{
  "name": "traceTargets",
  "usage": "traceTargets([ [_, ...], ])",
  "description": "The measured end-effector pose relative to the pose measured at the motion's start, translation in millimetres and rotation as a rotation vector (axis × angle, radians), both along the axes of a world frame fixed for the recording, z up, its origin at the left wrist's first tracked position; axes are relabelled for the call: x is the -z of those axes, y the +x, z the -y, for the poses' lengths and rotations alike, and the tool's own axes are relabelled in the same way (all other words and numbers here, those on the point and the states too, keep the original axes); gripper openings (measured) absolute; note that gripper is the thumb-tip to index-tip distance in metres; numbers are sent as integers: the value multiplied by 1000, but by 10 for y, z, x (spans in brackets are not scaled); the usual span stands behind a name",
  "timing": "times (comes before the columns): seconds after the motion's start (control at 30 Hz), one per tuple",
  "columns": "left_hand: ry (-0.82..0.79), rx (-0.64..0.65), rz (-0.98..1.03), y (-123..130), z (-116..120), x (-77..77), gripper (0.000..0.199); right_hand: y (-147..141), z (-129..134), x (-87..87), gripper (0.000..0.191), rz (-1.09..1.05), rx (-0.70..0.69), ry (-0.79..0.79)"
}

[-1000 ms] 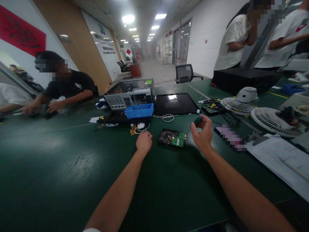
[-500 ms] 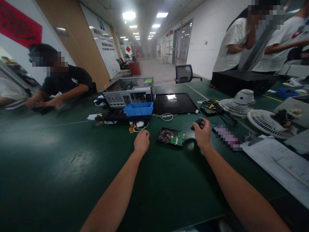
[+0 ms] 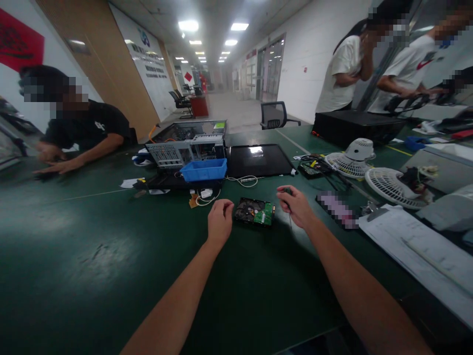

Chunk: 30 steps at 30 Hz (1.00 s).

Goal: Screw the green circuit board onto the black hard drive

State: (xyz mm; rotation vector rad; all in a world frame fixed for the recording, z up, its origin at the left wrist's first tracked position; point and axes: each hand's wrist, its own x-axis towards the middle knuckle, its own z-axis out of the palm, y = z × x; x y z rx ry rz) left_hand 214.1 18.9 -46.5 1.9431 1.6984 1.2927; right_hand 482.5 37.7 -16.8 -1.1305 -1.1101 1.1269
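A hard drive (image 3: 254, 212) lies on the green table with its green circuit board facing up. Just left of it, my left hand (image 3: 220, 223) is closed, thumb and fingers pressed together; anything between them is too small or hidden to name. To the drive's right, my right hand (image 3: 297, 207) grips a screwdriver (image 3: 287, 190) by its dark green handle. Its thin shaft slants down below the hand, apart from the drive.
Behind stand an opened computer case (image 3: 170, 154), a blue bin (image 3: 205, 170) and a dark screen panel (image 3: 258, 160). On the right are a phone (image 3: 337, 209), a clipboard with papers (image 3: 417, 246) and fan parts (image 3: 393, 187). A co-worker (image 3: 88, 128) sits at left.
My right hand has turned the screwdriver, so its shaft now points down rather than left toward the drive. My left hand is closer to the drive's left edge. The whole view has shifted slightly.
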Motion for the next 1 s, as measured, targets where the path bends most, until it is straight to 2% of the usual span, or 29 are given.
traceTargets([
  [0.07,10,119,121,189,87,-45,10,-132,138,-79,28,270,-147,95],
  [0.13,-35,248,285,339,150,-56,10,-263,257,-134,20,491,-204,221],
  [0.2,-95,330,438,433,183,-34,12,-361,337,-161,18,566,-247,286],
  [0.23,-121,347,498,461,190,-14,14,-391,362,-165,19,572,-270,262],
  [0.37,-183,359,630,505,208,46,20,-406,379,-148,23,559,-311,189],
  [0.6,-211,344,724,533,294,5,21,-357,311,-96,15,618,-304,256],
  [1.0,-217,336,794,544,296,77,24,-338,288,-61,11,692,-307,325],
])
